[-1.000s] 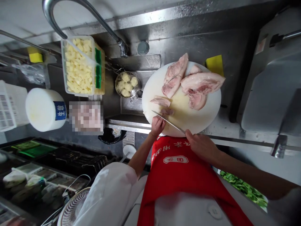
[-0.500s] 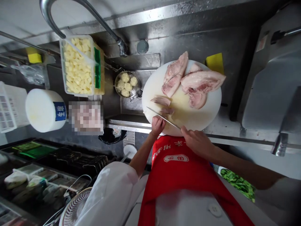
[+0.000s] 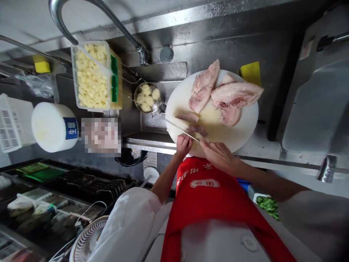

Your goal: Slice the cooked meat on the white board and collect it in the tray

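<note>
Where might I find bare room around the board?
Behind the board, the steel counter is bare between the grey cap and the yellow block. The board is also bare between the large meat piece and the right hand. It is crowded around the left hand, knife and meat slices.

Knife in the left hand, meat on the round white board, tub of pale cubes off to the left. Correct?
Not quite: the head view shows the knife in the right hand. The meat is on the round white board, and the tub of pale cubes is off to the left.
</note>
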Demonstrator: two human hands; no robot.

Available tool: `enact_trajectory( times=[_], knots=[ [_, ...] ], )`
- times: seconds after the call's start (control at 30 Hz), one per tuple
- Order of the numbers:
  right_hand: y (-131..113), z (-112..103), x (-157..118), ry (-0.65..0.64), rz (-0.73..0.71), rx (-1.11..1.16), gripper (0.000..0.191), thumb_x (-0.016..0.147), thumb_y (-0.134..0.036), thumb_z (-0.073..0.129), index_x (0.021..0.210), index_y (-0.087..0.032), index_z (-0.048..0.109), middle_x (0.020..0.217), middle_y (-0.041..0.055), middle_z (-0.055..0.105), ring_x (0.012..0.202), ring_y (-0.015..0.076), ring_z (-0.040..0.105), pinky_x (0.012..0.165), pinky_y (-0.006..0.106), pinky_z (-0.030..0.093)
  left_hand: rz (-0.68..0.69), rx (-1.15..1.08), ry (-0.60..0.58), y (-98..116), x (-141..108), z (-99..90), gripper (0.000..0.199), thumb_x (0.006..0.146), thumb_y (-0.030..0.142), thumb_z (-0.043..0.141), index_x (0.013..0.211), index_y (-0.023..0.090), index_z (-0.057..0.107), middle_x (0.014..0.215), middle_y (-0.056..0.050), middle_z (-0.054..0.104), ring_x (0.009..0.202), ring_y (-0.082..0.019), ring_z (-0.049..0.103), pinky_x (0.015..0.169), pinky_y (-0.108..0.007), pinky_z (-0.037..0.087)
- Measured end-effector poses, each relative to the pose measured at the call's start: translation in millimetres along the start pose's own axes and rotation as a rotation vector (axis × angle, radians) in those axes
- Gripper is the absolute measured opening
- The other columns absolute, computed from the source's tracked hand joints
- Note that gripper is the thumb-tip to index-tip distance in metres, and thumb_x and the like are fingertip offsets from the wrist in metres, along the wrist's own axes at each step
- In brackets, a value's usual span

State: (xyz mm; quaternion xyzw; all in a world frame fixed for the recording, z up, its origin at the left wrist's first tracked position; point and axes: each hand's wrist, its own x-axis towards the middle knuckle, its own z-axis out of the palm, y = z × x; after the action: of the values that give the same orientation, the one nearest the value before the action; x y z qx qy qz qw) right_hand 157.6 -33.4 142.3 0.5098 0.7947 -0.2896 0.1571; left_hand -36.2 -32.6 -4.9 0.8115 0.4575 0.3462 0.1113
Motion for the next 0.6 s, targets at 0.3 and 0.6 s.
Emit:
enact_trajectory(
  times=[0.3, 0.6],
  knots=[
    [3.7, 11.6, -24.8, -0.153, 0.050, 0.028, 0.034, 0.093, -0.006, 0.031, 0.124, -0.009, 0.047, 0.087, 0.0144, 0.071, 0.079, 0.0243, 0.072, 0.064, 0.028, 0.046, -0.038, -0.031, -0.013, -4.2, -5.6, 4.3, 0.009, 0.092, 0.020, 0.057, 0.097, 0.018, 0.064, 0.088, -0.009, 0.065, 0.089, -0.020, 0.064, 0.081, -0.036, 0.053],
    [-6.2, -5.0, 19.3, 0.000, -0.006, 0.062, 0.035, 0.094, -0.010, 0.036, 0.128, -0.007, 0.043, 0.096, 0.0164, 0.070, 0.089, 0.0226, 0.069, 0.073, 0.029, 0.047, -0.027, -0.022, 0.007, 0.4, -0.9, -2.2, 0.009, 0.093, 0.021, 0.056, 0.095, 0.017, 0.064, 0.087, -0.008, 0.064, 0.088, -0.019, 0.062, 0.081, -0.034, 0.052]
  ],
)
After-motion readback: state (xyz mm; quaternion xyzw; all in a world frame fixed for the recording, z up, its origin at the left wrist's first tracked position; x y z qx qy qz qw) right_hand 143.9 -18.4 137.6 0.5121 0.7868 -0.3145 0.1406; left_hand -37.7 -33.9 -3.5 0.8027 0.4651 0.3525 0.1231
